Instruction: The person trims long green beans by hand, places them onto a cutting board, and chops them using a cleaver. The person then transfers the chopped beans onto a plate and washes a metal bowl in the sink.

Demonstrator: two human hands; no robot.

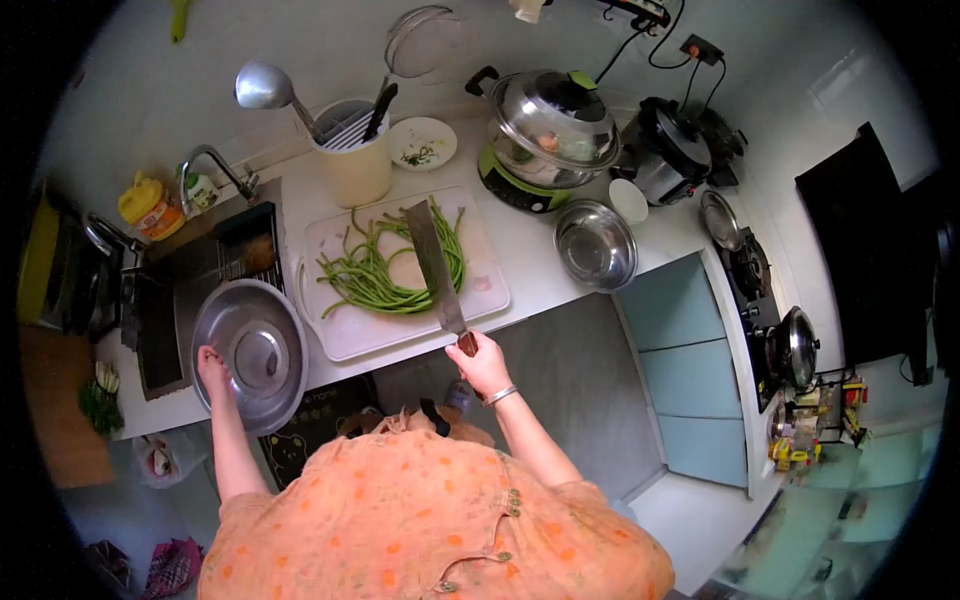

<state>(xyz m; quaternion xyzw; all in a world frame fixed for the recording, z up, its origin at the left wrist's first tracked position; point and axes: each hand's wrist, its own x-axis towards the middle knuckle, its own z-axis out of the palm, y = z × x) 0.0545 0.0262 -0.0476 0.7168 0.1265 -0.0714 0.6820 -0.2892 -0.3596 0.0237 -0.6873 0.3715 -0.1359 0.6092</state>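
Note:
My right hand (480, 365) is closed round the wooden handle of a broad cleaver (435, 262). Its blade points away from me over a white cutting board (400, 343). Long green beans (375, 285) lie in a loose ring on the board, partly behind the blade. At the left, my left hand (212, 368) grips a wide metal basin (285, 310), fingers at its inner left side. The basin tilts over the counter's front edge, beside the sink, and looks to have nothing solid in it.
Behind the board stand a utensil holder (355, 175) and a white plate (423, 144) with scraps. To the right are a steamer pot (560, 125), a metal bowl (596, 243) and a rice cooker (668, 150). The sink (165, 335) is at the left.

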